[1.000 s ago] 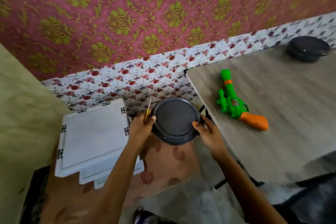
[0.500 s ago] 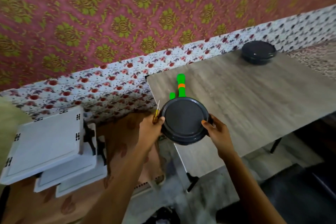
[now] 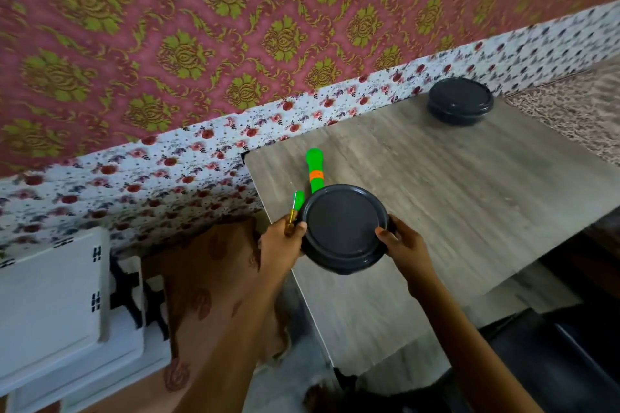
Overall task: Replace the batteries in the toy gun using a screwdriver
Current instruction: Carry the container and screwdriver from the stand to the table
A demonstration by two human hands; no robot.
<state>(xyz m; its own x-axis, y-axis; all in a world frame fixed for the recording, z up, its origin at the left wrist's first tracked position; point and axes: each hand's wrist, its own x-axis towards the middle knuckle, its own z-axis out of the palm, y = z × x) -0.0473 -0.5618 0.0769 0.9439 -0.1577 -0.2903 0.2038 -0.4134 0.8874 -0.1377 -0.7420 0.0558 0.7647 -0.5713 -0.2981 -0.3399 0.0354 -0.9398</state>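
Note:
A round dark lidded container [image 3: 344, 228] hangs over the near left part of the wooden table [image 3: 469, 198], carried between both hands. My left hand [image 3: 281, 238] grips its left rim and also pinches a thin yellow-handled screwdriver [image 3: 291, 211] that points up. My right hand [image 3: 402, 241] grips the right rim. The green toy gun [image 3: 314, 171] with an orange band lies on the table behind the container, which hides most of it; only the barrel and a small green part show.
A second dark lidded container [image 3: 459, 100] sits at the table's far edge by the floral wall. White stacked trays [image 3: 50, 305] lie low on the left over brown patterned cloth [image 3: 214, 285]. A dark surface [image 3: 570, 362] lies low at the right.
Both hands have carried the dark container rightwards, from beside the table to above it, where it now covers most of the toy gun. The view has swung right.

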